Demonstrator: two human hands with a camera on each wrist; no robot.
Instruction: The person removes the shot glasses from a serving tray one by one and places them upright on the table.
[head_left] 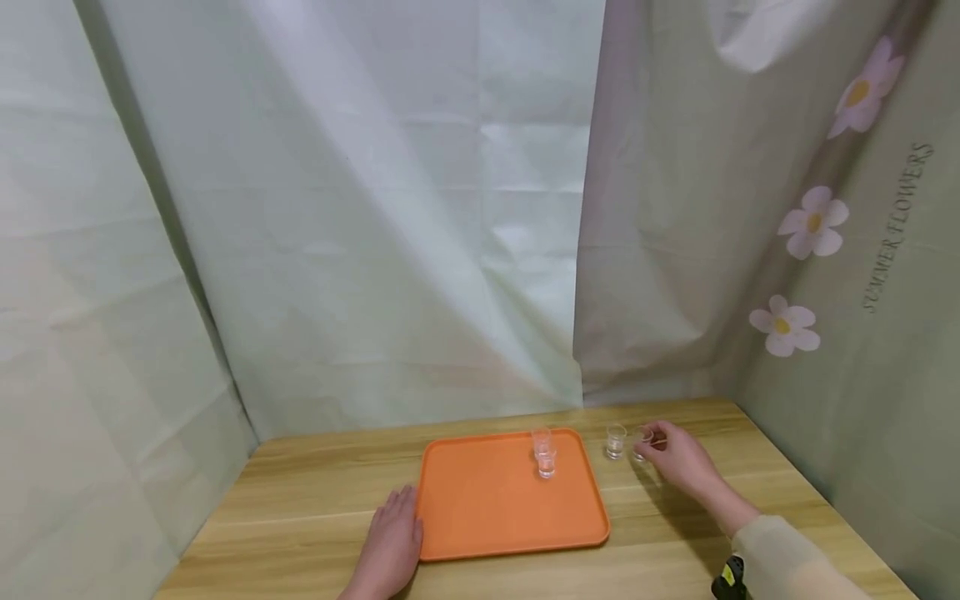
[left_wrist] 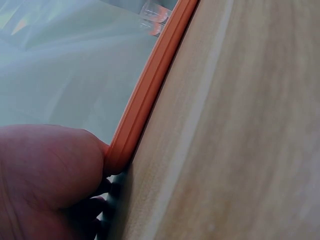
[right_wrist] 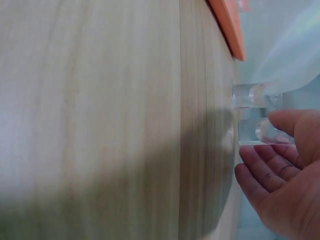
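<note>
R hand has thumb + fingers round a small clear glass, pinching it near the rim. Glass is upright at the far R of the bench; we can't tell if its base touches. L hand, fingers straight, lies along the L edge of the orange tray, touching its near corner.

Bench: light wood-look top, streaky grain, R arm throwing a shadow on it. Room: we're boxed in by pale grey-green sheets at back + both sides, creased, a bit shiny. R side has pink-white flowers w/ yellow centers + "SUMMER FLOWERS" lettering.

Other stuff: 2nd glass stands upright just L of the pinched one, i.e. btwn it and the tray, so it's in the direct line. Two more on the tray near its far R corner: rear glass partly hidden by front glass. R thumb hides part of the pinched glass in our R wrist view. Pale sleeve on R arm, w/ black-and-yellow item beside it, bottom of head view.
</note>
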